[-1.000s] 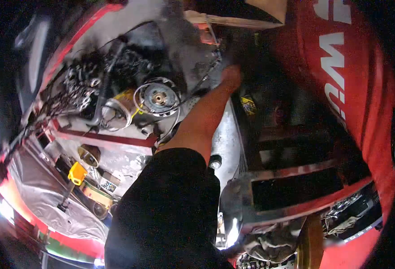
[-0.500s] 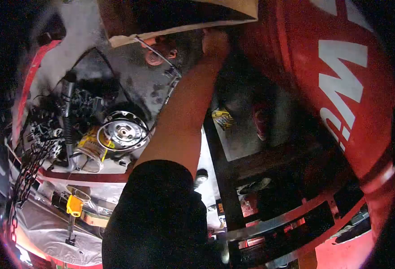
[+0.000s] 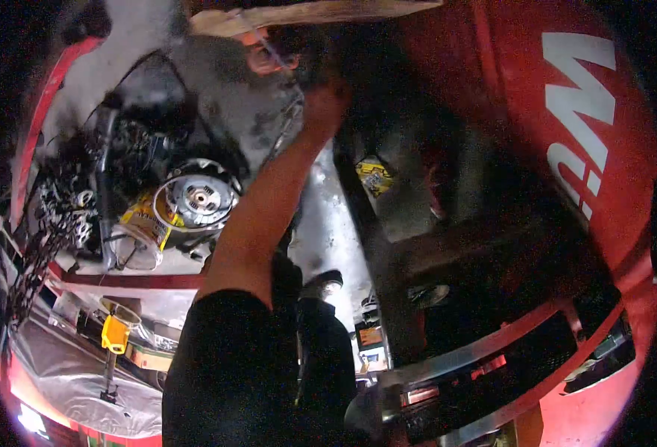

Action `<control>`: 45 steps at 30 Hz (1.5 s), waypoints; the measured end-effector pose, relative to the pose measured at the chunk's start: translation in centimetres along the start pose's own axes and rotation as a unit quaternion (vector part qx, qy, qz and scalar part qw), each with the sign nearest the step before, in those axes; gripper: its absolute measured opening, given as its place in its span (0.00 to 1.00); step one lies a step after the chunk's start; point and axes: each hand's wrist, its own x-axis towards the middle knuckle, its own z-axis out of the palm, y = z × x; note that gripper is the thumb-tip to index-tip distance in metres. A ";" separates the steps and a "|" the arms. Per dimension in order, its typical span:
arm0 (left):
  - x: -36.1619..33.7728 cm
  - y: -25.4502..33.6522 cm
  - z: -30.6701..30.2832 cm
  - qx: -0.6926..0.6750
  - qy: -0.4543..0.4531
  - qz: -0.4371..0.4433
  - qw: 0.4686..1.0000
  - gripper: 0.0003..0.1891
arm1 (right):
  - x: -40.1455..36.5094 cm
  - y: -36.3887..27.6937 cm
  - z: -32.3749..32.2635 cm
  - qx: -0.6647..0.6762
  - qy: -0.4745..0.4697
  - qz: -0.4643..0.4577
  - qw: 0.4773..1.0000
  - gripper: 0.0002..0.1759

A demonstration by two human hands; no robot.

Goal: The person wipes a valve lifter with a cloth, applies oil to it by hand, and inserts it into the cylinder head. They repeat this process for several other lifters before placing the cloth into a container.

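One bare forearm in a black sleeve (image 3: 246,372) rises from the bottom of the view toward the top centre. I take it for my left hand (image 3: 324,106); it sits at the edge of a dark recess beside a big red machine body with white letters (image 3: 567,112). Its fingers point into the shadow and are blurred, so I cannot tell whether they hold anything. A thin wire or rod (image 3: 287,127) runs just left of the hand. My right hand is out of view.
Left of the arm are a round metal disc (image 3: 198,197), a yellow-labelled can (image 3: 142,227), a heap of chain (image 3: 45,238) and a yellow-handled tool (image 3: 114,331). A cardboard edge (image 3: 306,13) crosses the top. A grey metal panel (image 3: 328,223) and a yellow sticker (image 3: 373,179) lie below the hand.
The hand rose toward the cardboard edge, then dropped a little and shifted left. The view has swung, carrying the disc and can leftward and downward.
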 end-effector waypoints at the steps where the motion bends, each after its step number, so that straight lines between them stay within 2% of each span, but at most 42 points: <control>1: -3.2 -1.5 -0.7 0.022 -0.045 -0.045 0.998 0.13 | -0.3 0.2 0.0 0.002 -0.001 -0.008 1.000 0.16; 2: -7.2 -4.7 -0.4 -0.032 0.022 0.035 0.999 0.12 | -0.6 0.1 -0.3 0.008 -0.005 -0.020 1.000 0.17; 4: -16.3 -7.7 -2.8 -0.076 0.039 0.004 0.996 0.10 | -1.2 -0.2 -0.8 0.014 -0.009 -0.041 0.999 0.17; 6: -23.2 -7.5 -7.8 -0.054 -0.036 -0.198 0.978 0.10 | -1.9 -0.2 -0.6 0.027 -0.006 -0.069 0.997 0.17; 7: -27.3 -12.8 -3.8 -0.313 -0.002 -0.268 0.911 0.11 | -2.3 -0.1 -0.5 0.035 -0.003 -0.085 0.996 0.17; 9: -33.7 -21.5 -1.1 -0.251 0.064 -0.336 0.905 0.15 | -3.1 -0.1 -0.2 0.064 0.005 -0.113 0.992 0.17; 10: -35.0 -17.4 -8.3 0.006 0.044 -0.377 0.925 0.17 | -3.4 -0.2 -0.2 0.077 0.002 -0.117 0.990 0.17; 12: -43.2 -26.0 -5.3 0.083 0.039 -0.297 0.951 0.15 | -3.5 -0.8 -0.9 0.095 -0.006 -0.135 0.986 0.17; 13: -44.5 -27.8 -5.6 0.074 0.058 -0.287 0.953 0.15 | -3.6 -1.1 -0.9 0.104 -0.003 -0.149 0.983 0.17; 15: -45.2 -29.2 -7.4 0.044 0.111 -0.329 0.937 0.13 | -3.8 -1.7 -1.1 0.116 0.006 -0.169 0.979 0.18; 16: -45.8 -28.3 -8.7 0.020 0.140 -0.392 0.909 0.13 | -3.6 -2.2 -1.1 0.114 0.006 -0.176 0.978 0.18; 18: -45.1 -29.1 -9.9 0.058 0.278 -0.391 0.876 0.13 | -2.5 -3.8 -0.3 0.121 0.016 -0.210 0.970 0.18; 20: -42.3 -29.2 -12.7 -0.035 0.313 -0.478 0.820 0.18 | -3.2 -4.1 1.2 0.124 0.024 -0.223 0.967 0.18; 23: -39.9 -33.4 -13.0 -0.141 0.394 -0.327 0.847 0.23 | -3.9 -3.7 3.4 0.108 0.005 -0.232 0.967 0.18; 24: -38.8 -35.3 -12.4 -0.024 0.364 -0.368 0.855 0.16 | -5.0 -2.7 4.0 0.096 -0.003 -0.216 0.972 0.18; 26: -37.6 -37.4 -12.0 0.039 0.295 -0.396 0.869 0.11 | -6.6 -1.5 4.1 0.088 -0.013 -0.212 0.973 0.18; 28: -37.7 -36.9 -11.0 0.059 0.324 -0.388 0.861 0.12 | -7.4 -0.9 4.2 0.076 -0.023 -0.202 0.976 0.19; 29: -38.1 -37.7 -9.0 0.028 0.340 -0.420 0.841 0.14 | -7.8 -0.7 3.9 0.069 -0.026 -0.196 0.978 0.19; 31: -40.2 -32.8 -8.7 -0.068 0.366 -0.432 0.822 0.15 | -8.8 -0.2 3.2 0.069 -0.024 -0.192 0.979 0.19; 32: -42.0 -30.7 -8.4 0.031 0.362 -0.380 0.851 0.16 | -9.4 0.1 2.5 0.071 -0.021 -0.191 0.979 0.19; 33: -43.8 -25.6 -10.7 -0.069 0.381 -0.395 0.833 0.14 | -10.0 0.4 1.7 0.078 -0.016 -0.191 0.978 0.19; 34: -46.0 -23.2 -11.4 -0.158 0.347 -0.427 0.820 0.10 | -10.7 0.8 0.8 0.081 -0.012 -0.187 0.979 0.19; 35: -48.7 -18.5 -14.3 -0.191 0.360 -0.410 0.816 0.09 | -11.4 1.4 -0.3 0.083 -0.007 -0.179 0.980 0.19; 36: -52.5 -19.1 -13.1 -0.136 0.369 -0.387 0.834 0.09 | -12.1 2.0 -1.5 0.083 -0.002 -0.171 0.982 0.19; 37: -55.3 -14.6 -17.5 -0.396 0.373 -0.383 0.747 0.11 | -12.7 2.5 -2.7 0.088 0.002 -0.164 0.983 0.19; 39: -62.7 -14.4 -18.2 -0.252 0.345 -0.498 0.755 0.12 | -14.0 4.1 -5.2 0.103 0.023 -0.119 0.987 0.19; 40: -65.6 -11.3 -22.9 -0.236 0.306 -0.526 0.758 0.12 | -14.4 4.9 -6.0 0.110 0.039 -0.091 0.989 0.20; 41: -68.8 -8.5 -26.3 -0.210 0.328 -0.478 0.787 0.11 | -14.4 5.7 -6.7 0.113 0.052 -0.065 0.990 0.20; 42: -72.4 -9.7 -26.4 -0.314 0.349 -0.506 0.723 0.11 | -14.3 6.2 -7.3 0.114 0.064 -0.060 0.990 0.20; 43: -75.6 -8.0 -28.9 -0.318 0.384 -0.490 0.715 0.11 | -14.5 6.9 -8.0 0.105 0.067 -0.049 0.991 0.20; 44: -78.8 -5.8 -31.3 -0.320 0.420 -0.475 0.704 0.11 | -13.7 7.3 -8.1 0.029 0.073 -0.137 0.987 0.22; 45: -82.1 -4.2 -33.3 -0.349 0.451 -0.468 0.676 0.12 | -14.0 7.3 -8.5 -0.007 0.052 -0.131 0.990 0.21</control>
